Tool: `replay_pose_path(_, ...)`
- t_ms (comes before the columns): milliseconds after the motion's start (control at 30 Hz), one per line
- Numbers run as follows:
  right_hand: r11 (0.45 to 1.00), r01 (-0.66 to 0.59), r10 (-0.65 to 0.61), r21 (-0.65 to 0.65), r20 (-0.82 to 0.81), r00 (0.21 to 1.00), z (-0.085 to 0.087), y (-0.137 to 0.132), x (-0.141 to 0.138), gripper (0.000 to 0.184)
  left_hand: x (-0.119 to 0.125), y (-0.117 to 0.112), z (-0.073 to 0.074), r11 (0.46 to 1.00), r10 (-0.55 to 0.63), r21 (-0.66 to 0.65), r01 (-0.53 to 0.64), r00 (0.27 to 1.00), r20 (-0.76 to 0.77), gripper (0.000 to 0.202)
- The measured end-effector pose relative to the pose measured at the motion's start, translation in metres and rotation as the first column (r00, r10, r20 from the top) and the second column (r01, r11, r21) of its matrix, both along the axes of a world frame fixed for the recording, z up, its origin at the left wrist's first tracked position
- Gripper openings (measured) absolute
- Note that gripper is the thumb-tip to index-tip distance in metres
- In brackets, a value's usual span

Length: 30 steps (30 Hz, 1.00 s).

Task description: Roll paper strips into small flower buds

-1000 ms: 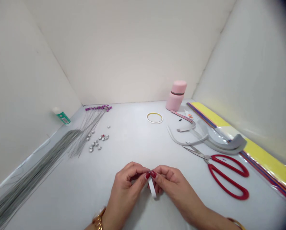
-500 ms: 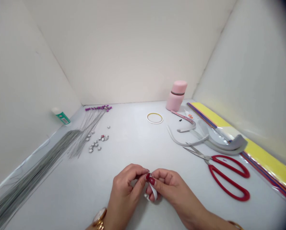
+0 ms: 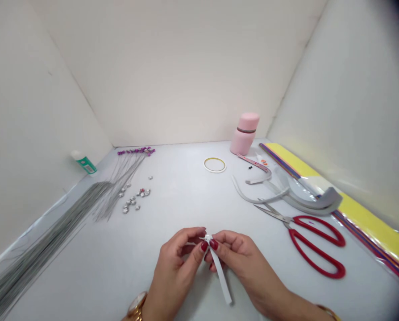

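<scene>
My left hand and my right hand meet near the front of the white table, fingertips pinched together on a narrow white paper strip. The strip's upper end is folded into a small knot between my thumbs. Its free tail hangs down and to the right, past my right palm. Red polish shows on the thumbnails. A gold watch sits on my left wrist.
Red-handled scissors lie to the right, beside curled grey paper strips and a yellow sheet pack. A pink bottle and a tape ring stand farther back. Left: wire stems, small folded stars, glue bottle.
The strip's tail, bunched short under my fingers before, now hangs out longer toward the lower right. Both hands stayed in about the same spot.
</scene>
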State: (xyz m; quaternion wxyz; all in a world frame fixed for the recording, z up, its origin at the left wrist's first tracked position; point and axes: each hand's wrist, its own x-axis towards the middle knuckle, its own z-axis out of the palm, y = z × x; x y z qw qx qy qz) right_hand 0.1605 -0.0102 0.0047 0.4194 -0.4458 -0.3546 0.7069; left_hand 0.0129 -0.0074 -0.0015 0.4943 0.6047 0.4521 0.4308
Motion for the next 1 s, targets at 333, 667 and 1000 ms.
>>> replay_pose_path(333,1.0,-0.015,0.015,-0.01,0.042,0.999,0.0,-0.001,-0.002,0.029,0.009,0.002,0.005,0.937,0.06,-0.344,0.057,0.945,0.321,0.012)
replay_pose_path(667,0.994,-0.069,0.053,0.082,0.19,0.98,-0.001,-0.002,0.0,0.023,0.008,-0.001,0.002,0.949,0.064,-0.314,0.003,0.977,0.203,0.015)
replay_pose_path(1000,0.996,-0.054,0.044,0.077,0.129,0.991,0.002,-0.001,-0.001,0.026,-0.003,0.001,0.001,0.939,0.078,0.343,0.029,0.952,-0.296,0.014)
